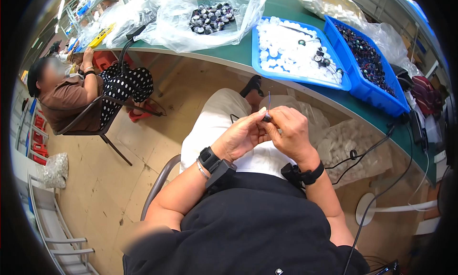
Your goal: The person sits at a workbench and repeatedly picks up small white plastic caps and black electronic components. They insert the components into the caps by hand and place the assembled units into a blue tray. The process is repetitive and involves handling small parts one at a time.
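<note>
We are holding a small dark cylindrical part (267, 117) over our lap, below the near edge of the green bench (248, 50), with a thin purple wire (269, 99) standing up from it. Our left hand (238, 137) is pinching the part between thumb and fingertips, and our right hand (288, 132) is closing around it from the other side, its fingers curled and touching the left hand's fingertips, so both hands are grasping the same piece. Each wrist is wearing a black strapped device. On the bench, just past the near edge, a shallow blue tray (305, 79) is lying full of white caps (286, 50) with a few dark parts among them, and touching its right side a deeper blue bin (377, 96) is holding many small dark parts. Toward the far left of the bench, clear plastic bags (191, 31) are lying open, one showing more dark parts (212, 16). Off the bench's left end, another person (76, 91) in a brown top and dotted trousers is sitting on a chair, turned toward the bench.
</note>
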`<state>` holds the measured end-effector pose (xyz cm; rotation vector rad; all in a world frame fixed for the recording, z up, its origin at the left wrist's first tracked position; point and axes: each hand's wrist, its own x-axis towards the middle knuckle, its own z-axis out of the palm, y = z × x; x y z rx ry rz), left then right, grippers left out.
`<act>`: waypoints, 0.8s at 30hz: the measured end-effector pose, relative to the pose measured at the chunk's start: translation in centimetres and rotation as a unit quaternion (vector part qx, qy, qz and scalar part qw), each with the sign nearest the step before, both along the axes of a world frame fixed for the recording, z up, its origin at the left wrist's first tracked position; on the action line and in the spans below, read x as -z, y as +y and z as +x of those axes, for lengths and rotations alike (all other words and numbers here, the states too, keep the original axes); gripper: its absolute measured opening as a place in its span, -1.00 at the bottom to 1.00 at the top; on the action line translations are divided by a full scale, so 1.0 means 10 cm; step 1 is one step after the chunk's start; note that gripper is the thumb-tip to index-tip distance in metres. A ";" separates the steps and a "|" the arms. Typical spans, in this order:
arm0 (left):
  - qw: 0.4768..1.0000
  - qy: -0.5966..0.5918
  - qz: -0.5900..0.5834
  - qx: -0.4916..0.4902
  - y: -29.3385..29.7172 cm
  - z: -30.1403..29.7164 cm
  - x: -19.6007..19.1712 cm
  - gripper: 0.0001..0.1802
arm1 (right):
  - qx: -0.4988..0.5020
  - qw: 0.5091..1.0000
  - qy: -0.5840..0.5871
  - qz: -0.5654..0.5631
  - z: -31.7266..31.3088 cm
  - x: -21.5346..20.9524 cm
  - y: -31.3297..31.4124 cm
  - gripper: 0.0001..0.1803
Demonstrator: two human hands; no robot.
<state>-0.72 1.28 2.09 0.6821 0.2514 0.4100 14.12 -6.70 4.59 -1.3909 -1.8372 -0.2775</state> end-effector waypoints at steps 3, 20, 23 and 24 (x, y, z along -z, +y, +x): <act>0.990 0.025 0.137 -0.018 0.06 0.06 -0.28 -0.66 | -0.009 0.999 0.030 0.012 0.09 -0.20 0.00 -0.70; 0.684 0.188 0.679 -0.187 1.37 0.59 -1.15 -0.67 | 0.309 0.947 -0.054 -0.070 1.22 -0.81 0.41 -0.82; 0.521 0.244 0.802 -0.162 1.19 0.79 -1.02 -0.73 | 0.317 0.944 -0.076 -0.045 1.26 -0.77 0.45 -0.81; 0.489 0.253 0.820 -0.154 1.22 0.87 -1.01 -0.74 | 0.303 0.949 -0.079 -0.009 1.28 -0.73 0.46 -0.81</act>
